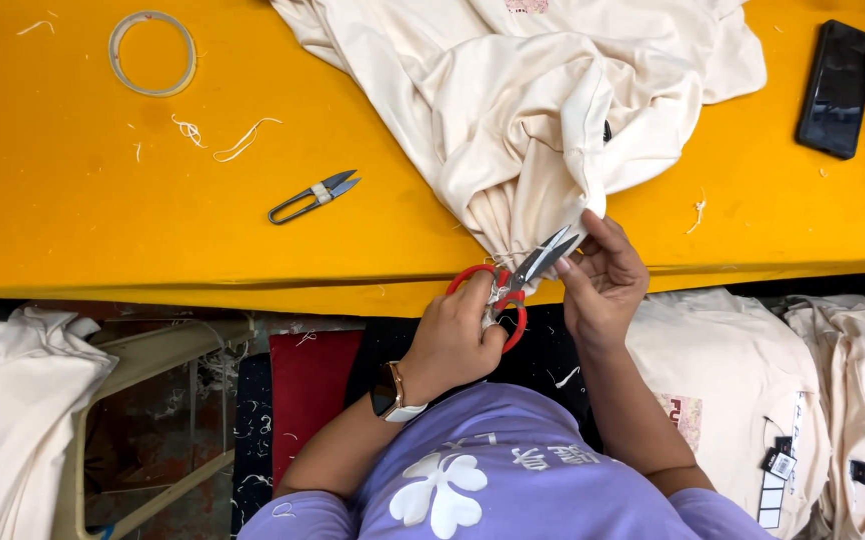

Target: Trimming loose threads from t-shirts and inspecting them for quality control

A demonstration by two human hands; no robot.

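Yellow table [73, 200] bears cream garment [523, 110]; left hand [458, 335] grips red-handled scissors [513, 285], right hand [603, 280] pinches fabric.

A bright yellow worktable [73, 200] spans the far side under even light; a pale wooden frame [143, 370] stands near left over a thread-littered dark floor [253, 420].

Bare table [63, 200] is being left open at left, broken only by snips [315, 196], ring [153, 53], thread scraps [243, 140] | centre is being blocked by garment [523, 90] | right passage is being narrowed between garment and phone [838, 88] | near edge is being crowded by scissors [508, 285]
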